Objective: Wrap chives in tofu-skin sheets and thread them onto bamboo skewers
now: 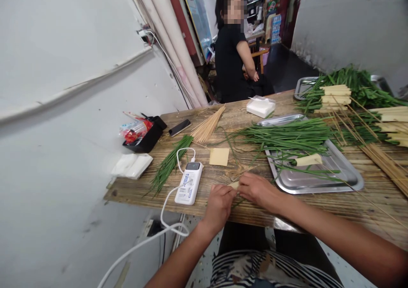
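Observation:
My left hand (pixel 219 203) and my right hand (pixel 259 190) meet near the table's front edge, fingers closed around a pale yellow tofu-skin roll (pixel 234 185). Only its upper side shows between my fingers; green leaves poke out beneath. Behind them, a flat square tofu-skin sheet (pixel 219 156) lies on the wood. To the right, a metal tray (pixel 342 178) bears a heap of long garlic chives (pixel 290 135) and a finished-looking roll (pixel 308 160) with chives inside and a skewer through it. Loose bamboo skewers (pixel 208 125) fan out beyond the sheet.
A white power bank (pixel 188 183) with a cable stands left of my hands, beside a chive bunch (pixel 172 162). Farther off are a phone (pixel 179 127), a black box (pixel 145 139), tissues (pixel 131 165) and a white package (pixel 260 106). A person (pixel 232 58) sits behind the table (pixel 140 189).

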Demonstrator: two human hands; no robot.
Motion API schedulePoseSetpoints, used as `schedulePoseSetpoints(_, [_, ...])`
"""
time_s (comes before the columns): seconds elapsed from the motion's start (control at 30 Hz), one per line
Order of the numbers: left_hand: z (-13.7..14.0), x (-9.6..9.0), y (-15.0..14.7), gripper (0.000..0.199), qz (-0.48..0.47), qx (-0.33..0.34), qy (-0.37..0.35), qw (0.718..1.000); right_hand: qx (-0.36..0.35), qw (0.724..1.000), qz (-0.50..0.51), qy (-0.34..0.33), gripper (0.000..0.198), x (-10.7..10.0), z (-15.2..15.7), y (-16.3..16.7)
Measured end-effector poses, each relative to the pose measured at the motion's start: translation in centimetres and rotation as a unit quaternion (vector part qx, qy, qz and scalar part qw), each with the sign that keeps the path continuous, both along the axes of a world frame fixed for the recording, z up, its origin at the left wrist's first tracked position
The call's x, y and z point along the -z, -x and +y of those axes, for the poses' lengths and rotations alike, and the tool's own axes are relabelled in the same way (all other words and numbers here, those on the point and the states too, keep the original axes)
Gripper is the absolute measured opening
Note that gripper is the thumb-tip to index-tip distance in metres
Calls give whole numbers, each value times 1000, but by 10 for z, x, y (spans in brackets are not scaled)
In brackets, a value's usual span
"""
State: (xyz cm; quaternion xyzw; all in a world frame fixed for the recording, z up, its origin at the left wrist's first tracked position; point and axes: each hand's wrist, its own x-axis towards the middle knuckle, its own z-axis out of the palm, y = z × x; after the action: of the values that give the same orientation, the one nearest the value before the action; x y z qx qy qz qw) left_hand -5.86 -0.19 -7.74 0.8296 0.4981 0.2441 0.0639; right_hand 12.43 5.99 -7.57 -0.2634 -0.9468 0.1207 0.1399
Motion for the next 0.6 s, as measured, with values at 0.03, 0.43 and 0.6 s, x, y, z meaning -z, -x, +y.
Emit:
schedulePoseSetpoints(0.03, [0, 0, 0, 23, -2, 0, 1, 1000, -6, 1000, 4, -4, 27, 2, 0, 1])
schedulePoseSetpoints(0.43, [-15, 11, -2, 26, 63, -30, -133, 989, -60, 994, 4, 87, 31, -5, 16, 6])
schedulePoseSetpoints(0.6, [-16, 14, 0, 32, 65, 9, -148, 987, -92, 989, 25, 110, 31, -1, 24, 7])
